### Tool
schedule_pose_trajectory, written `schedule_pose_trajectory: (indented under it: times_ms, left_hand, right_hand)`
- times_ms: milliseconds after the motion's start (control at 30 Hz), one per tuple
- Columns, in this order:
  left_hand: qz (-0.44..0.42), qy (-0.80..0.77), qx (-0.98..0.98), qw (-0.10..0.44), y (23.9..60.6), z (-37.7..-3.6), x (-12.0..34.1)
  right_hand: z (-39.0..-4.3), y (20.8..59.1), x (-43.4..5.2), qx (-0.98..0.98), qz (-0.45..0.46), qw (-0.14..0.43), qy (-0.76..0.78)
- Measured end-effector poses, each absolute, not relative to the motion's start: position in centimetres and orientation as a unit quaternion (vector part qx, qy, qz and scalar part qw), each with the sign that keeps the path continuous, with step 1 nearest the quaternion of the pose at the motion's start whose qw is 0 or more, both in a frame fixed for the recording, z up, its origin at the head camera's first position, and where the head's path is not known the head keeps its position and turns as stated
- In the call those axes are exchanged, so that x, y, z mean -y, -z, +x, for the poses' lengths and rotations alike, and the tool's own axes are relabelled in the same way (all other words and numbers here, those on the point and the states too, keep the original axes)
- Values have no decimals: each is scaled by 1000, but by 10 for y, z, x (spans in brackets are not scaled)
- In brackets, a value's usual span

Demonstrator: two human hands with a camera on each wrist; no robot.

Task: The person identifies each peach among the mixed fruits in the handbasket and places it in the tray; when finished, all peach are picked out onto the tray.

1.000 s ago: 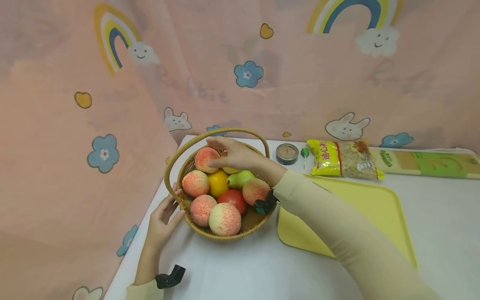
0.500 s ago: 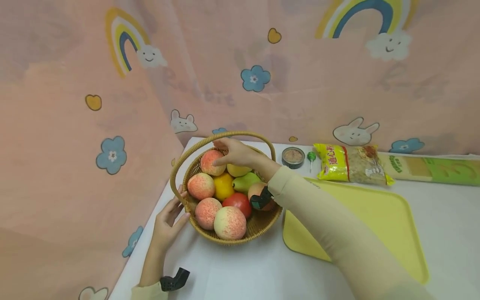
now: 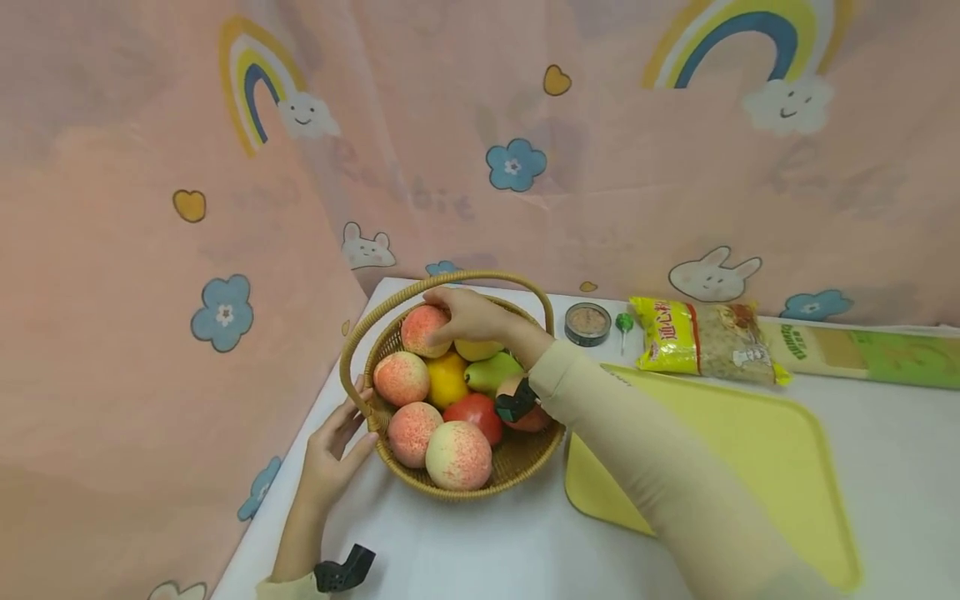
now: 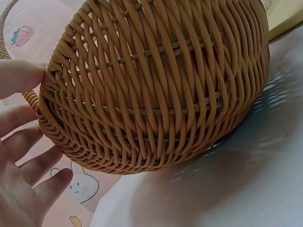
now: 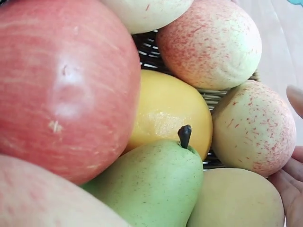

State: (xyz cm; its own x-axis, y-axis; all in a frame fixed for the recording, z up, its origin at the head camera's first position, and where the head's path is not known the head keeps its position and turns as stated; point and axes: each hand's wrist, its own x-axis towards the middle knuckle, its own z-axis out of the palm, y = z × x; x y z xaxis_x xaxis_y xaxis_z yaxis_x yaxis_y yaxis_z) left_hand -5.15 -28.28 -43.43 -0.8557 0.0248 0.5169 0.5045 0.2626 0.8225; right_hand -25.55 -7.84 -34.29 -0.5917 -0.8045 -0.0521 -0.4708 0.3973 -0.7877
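Observation:
A round wicker basket [image 3: 462, 496] holds several peaches, a yellow fruit [image 3: 447, 380], a green pear [image 3: 493, 373] and a red apple [image 3: 475, 417]. My left hand [image 3: 330, 458] touches its left rim near the base of the handle; the left wrist view shows the thumb at the rim and the other fingers spread below it. Under the arched handle [image 3: 408, 287], my right hand [image 3: 472, 317] reaches to the peach [image 3: 424, 330] at the back. Its fingers lie beside that peach [image 5: 255, 127], while the thumb [image 5: 296, 99] stands slightly off it in the right wrist view.
Right of the basket lies a yellow tray [image 3: 742, 450], partly under my right sleeve. Behind it are a round tin [image 3: 587, 323], a green lollipop [image 3: 624, 322], a yellow food bag [image 3: 705, 340] and a long green package [image 3: 870, 354]. A printed pink cloth [image 3: 600, 208] hangs behind the table.
The view has shifted, so the whole scene sits slightly farther right and lower. My right hand has settled a little lower around the back peach. My left hand stays at the rim.

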Motion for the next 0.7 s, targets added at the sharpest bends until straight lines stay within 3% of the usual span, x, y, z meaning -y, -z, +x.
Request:
schedule_pose_trajectory:
  times_ms: [233, 433, 700]
  left_hand:
    - [-180, 582, 763, 218, 430, -50, 286]
    - [-173, 589, 765, 195, 436, -53, 285]
    - [-163, 590, 765, 200, 437, -51, 281]
  right_hand:
    - [-253, 340, 84, -819, -410, 193, 351]
    - [-256, 344, 80, -822, -412, 179, 350]
    - [-257, 348, 77, -809, -400, 201, 380]
